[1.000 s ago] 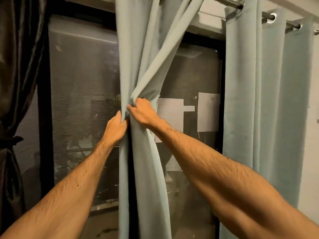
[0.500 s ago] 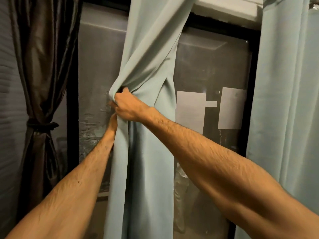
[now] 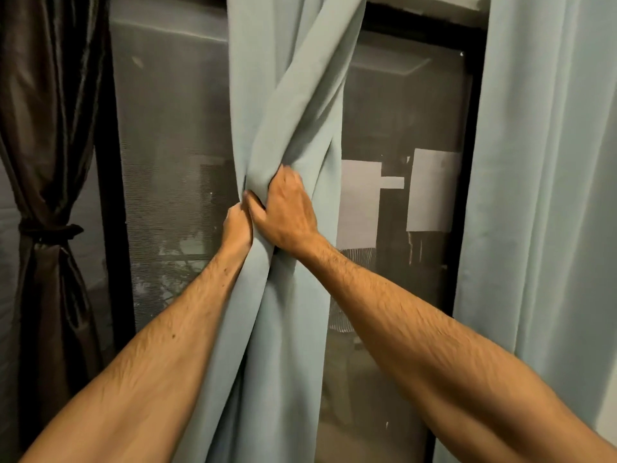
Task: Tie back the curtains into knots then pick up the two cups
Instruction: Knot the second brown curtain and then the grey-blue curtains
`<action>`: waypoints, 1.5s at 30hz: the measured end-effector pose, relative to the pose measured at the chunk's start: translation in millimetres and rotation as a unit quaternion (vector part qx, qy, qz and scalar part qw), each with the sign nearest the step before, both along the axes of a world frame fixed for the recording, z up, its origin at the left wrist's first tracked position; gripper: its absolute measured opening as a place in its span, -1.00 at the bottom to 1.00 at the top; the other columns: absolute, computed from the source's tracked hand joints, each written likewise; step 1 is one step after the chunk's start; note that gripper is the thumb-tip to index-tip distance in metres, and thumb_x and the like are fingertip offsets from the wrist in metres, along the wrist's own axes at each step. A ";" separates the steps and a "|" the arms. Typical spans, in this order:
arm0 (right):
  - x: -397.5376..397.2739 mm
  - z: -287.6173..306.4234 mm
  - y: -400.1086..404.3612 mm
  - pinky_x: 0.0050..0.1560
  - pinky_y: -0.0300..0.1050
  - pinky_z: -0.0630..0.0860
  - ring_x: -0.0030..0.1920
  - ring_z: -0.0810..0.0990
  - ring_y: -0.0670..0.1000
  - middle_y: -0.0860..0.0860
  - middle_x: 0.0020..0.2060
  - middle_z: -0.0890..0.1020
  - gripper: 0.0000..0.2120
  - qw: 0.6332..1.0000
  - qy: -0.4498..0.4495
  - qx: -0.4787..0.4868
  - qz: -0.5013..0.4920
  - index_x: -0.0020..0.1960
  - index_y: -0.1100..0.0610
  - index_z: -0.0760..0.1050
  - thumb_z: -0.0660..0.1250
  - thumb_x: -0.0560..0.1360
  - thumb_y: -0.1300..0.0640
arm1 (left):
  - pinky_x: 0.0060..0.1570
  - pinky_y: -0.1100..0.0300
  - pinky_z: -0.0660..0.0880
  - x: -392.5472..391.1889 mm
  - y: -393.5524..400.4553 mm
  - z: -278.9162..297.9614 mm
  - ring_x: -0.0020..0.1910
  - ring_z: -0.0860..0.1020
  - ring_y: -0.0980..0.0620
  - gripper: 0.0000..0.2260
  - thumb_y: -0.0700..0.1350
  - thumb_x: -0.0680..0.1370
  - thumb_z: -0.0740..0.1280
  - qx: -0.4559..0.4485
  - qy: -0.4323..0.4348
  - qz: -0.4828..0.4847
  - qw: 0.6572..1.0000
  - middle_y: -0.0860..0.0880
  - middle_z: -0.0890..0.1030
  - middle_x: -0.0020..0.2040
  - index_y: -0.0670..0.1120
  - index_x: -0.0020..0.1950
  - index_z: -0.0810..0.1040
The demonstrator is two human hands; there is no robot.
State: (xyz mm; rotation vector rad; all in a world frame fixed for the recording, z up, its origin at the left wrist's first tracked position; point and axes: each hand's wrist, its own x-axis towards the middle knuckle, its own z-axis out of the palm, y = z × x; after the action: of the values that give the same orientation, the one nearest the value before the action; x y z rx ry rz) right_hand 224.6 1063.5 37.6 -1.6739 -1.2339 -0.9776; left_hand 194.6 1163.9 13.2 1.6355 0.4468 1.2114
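A pale blue curtain [image 3: 293, 95] hangs in front of the window, its folds crossing over each other and gathered at mid height. My right hand [image 3: 287, 215] grips the gathered cloth from the front, fingers dug into the bunch. My left hand [image 3: 237, 225] holds the same bunch just below and to the left, partly hidden behind the fabric. Below the hands the curtain falls straight down. A second pale blue curtain [image 3: 547, 195] hangs loose at the right. No cups are in view.
A dark brown curtain [image 3: 46, 128], tied with a band [image 3: 50, 230], hangs at the left. The black-framed window [image 3: 474, 162] with a mesh screen fills the middle, with pale rectangles reflected in the glass.
The view has dropped and shifted, so the curtain rod is out of sight. My hands have stayed on the gathered cloth, with the right hand closing tighter over the crossing folds.
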 end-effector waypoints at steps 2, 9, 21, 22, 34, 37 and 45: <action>14.8 -3.9 -15.2 0.14 0.15 0.54 0.14 0.51 0.18 0.16 0.13 0.55 -0.42 0.998 0.041 0.044 -0.022 0.30 0.23 0.40 0.37 0.51 -0.18 | 0.28 -0.05 0.49 9.8 -6.4 2.5 0.26 0.56 -0.23 -0.48 0.24 0.65 0.07 -0.014 0.032 0.051 0.998 -0.21 0.63 0.22 -0.11 0.21 0.62; 87.5 -23.2 -71.8 0.14 -0.10 0.52 0.18 0.61 0.11 0.13 0.15 0.63 -0.36 0.947 0.297 0.061 0.101 0.34 0.17 0.46 0.32 0.49 -0.30 | 0.28 0.00 0.40 45.6 -85.6 7.0 0.33 0.49 -0.26 -0.48 0.11 0.72 0.00 0.047 0.101 0.072 0.991 -0.29 0.55 0.33 -0.22 0.39 0.52; 197.1 -26.4 -185.1 -0.03 -0.13 0.44 -0.01 0.61 0.16 0.18 0.00 0.65 -0.47 0.932 0.329 0.025 0.153 0.16 0.34 0.58 0.00 0.75 -0.04 | 0.25 0.11 0.39 177.2 -197.4 17.8 0.30 0.52 -0.22 -0.46 0.14 0.72 -0.02 0.073 0.062 0.078 0.992 -0.24 0.57 0.32 -0.21 0.40 0.49; 207.4 -26.9 -191.3 -0.01 -0.13 0.44 0.03 0.61 0.19 0.20 0.03 0.65 -0.47 0.929 0.333 0.021 0.159 0.19 0.35 0.58 0.00 0.75 -0.04 | 0.25 0.11 0.38 186.4 -203.9 18.6 0.29 0.53 -0.21 -0.47 0.15 0.72 -0.02 0.077 0.064 0.080 0.992 -0.22 0.57 0.31 -0.18 0.41 0.49; 266.0 -56.8 -200.7 0.20 -0.05 0.53 0.17 0.62 0.18 0.14 0.21 0.61 -0.50 0.901 0.392 -0.024 0.183 0.42 0.19 0.41 0.12 0.69 -0.17 | 0.34 0.04 0.38 224.3 -239.2 2.4 0.33 0.48 -0.20 -0.51 0.12 0.72 0.02 0.071 0.082 0.093 0.990 -0.21 0.53 0.35 -0.17 0.46 0.43; 243.3 -63.7 -187.3 0.06 -0.16 0.45 0.08 0.58 0.07 0.04 0.15 0.56 -0.50 0.899 0.377 -0.062 0.215 0.47 0.16 0.32 0.14 0.69 -0.16 | 0.28 0.04 0.46 198.0 -212.4 -1.5 0.26 0.56 -0.15 -0.59 0.08 0.67 0.15 0.017 0.060 0.112 0.992 -0.13 0.62 0.23 -0.14 0.35 0.54; 175.7 -83.7 -126.6 0.23 0.10 0.55 0.21 0.60 0.28 0.24 0.28 0.56 -0.42 0.915 0.321 -0.148 0.195 0.50 0.16 0.16 0.18 0.63 -0.14 | 0.32 0.01 0.51 108.6 -153.8 -27.4 0.23 0.64 -0.03 -0.70 0.10 0.65 0.26 -0.035 -0.007 -0.125 0.992 -0.03 0.71 0.15 -0.05 0.23 0.62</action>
State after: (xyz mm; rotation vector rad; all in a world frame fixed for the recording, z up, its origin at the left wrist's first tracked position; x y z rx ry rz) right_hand 400.3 936.8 -46.0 -1.6794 -1.2131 0.0257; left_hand 303.2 1010.1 -14.2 1.5694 0.2635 1.0082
